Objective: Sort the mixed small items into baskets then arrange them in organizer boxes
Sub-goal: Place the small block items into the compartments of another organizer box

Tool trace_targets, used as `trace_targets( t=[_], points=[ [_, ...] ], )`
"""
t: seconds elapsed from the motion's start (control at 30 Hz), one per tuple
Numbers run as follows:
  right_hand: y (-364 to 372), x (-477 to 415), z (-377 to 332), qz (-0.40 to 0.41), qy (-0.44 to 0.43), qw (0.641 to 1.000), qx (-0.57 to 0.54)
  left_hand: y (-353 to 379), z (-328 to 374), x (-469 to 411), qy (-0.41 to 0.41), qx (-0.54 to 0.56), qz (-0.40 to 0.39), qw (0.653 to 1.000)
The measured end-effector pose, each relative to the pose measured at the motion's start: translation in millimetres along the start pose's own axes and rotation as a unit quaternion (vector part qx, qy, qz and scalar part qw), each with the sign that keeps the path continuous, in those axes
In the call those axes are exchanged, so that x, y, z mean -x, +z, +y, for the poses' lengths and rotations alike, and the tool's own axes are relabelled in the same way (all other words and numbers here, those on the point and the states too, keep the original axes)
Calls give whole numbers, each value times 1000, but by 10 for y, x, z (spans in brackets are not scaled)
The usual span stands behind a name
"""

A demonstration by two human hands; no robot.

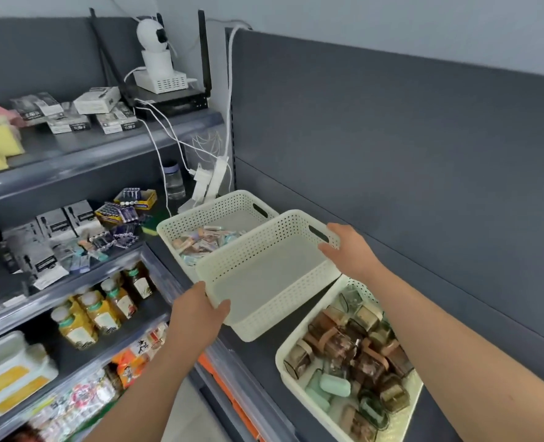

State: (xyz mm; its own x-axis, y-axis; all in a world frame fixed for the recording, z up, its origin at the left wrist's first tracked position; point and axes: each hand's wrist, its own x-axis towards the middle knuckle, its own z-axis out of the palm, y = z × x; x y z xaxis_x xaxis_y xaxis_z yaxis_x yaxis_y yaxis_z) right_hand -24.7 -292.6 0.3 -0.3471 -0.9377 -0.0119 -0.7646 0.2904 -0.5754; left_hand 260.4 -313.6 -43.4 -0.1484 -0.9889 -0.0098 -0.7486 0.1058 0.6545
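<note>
Cream basket, gripped endwise, long axis from left hand to right hand.

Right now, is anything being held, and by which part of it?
The empty white basket: the left grip holds its near rim corner, the right grip its far end wall at the handle slot.

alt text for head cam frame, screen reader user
Two hands hold an empty basket, cream and perforated, over a dark shelf: the left hand grips its near corner, the right hand its far end. A basket of packets sits behind it; a basket of small boxes sits nearer, to the right.
</note>
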Motion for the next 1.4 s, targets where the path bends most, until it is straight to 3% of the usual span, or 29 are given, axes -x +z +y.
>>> trace_targets(
  t=[0.2, 0.3, 0.4, 0.47, 0.67, 0.9, 1.03, 1.4],
  points=[
    [168, -76, 139, -76, 21, 996, 52, 140, -76, 13, 0, -12, -14, 1000],
    [197, 28, 172, -85, 19, 996, 34, 162, -30, 77, 21, -83, -7, 996],
    [141, 241, 193, -24, 20, 1000, -4, 122, 121, 153, 81, -187, 55, 977],
    [58, 446, 210, 25, 33, 999, -26, 142, 249, 172, 160, -157, 63, 972],
    [-30, 1315, 348, 98, 92, 990, -36, 450, 585, 295, 278, -85, -82, 953],
    [332, 2089, 508, 191, 207, 956, -88, 743, 634, 215, 323, -133, -168, 922],
    [529, 2203, 415, 222, 308, 903, -199, 794, 632, 205, 329, -115, -206, 914],
    [399, 2568, -69, 343, 313, 860, -213, 352, 898, 283, 395, 14, -243, 886]
  ],
)
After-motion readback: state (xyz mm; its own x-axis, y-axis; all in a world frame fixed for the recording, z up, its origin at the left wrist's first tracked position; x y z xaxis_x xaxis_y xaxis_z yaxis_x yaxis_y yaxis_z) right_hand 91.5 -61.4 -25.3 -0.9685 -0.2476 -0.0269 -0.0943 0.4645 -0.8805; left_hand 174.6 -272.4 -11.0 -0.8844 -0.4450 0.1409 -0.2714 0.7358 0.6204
